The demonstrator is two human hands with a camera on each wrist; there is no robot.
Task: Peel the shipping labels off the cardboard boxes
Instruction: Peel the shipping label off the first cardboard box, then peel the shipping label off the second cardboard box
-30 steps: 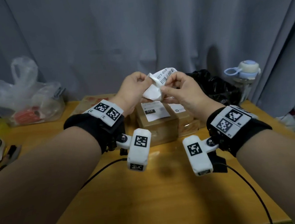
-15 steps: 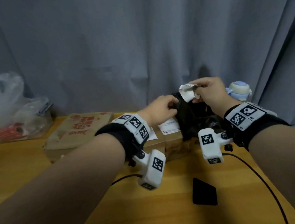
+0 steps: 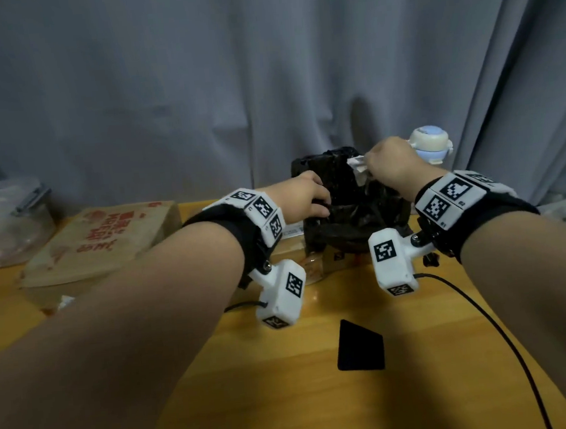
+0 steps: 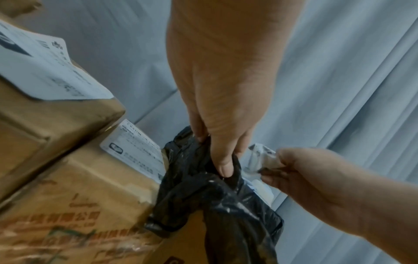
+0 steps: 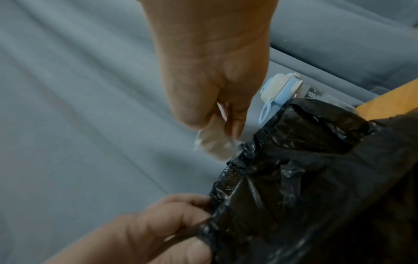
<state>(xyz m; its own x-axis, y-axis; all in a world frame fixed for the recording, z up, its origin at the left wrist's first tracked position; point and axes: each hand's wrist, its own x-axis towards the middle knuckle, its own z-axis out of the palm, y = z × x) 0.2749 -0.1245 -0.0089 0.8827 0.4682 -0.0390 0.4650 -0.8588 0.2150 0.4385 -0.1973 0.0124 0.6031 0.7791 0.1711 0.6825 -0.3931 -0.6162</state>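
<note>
Right hand [image 3: 391,163] pinched the crumpled peeled label [image 3: 356,162] over the black trash bag [image 3: 352,209], left hand [image 3: 304,199] gripping its rim; adhesive could've stuck to fingers, dropping it outside.

both arms outstretched, left hand [image 3: 302,201] and right hand [image 3: 394,166] pinched

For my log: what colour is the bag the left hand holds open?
Black; the plastic bag shows best in the right wrist view, gripped by the left hand.

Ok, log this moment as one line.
left hand: grips black plastic bag rim | right hand: pinches crumpled white label above bag | labels remain on boxes
</note>
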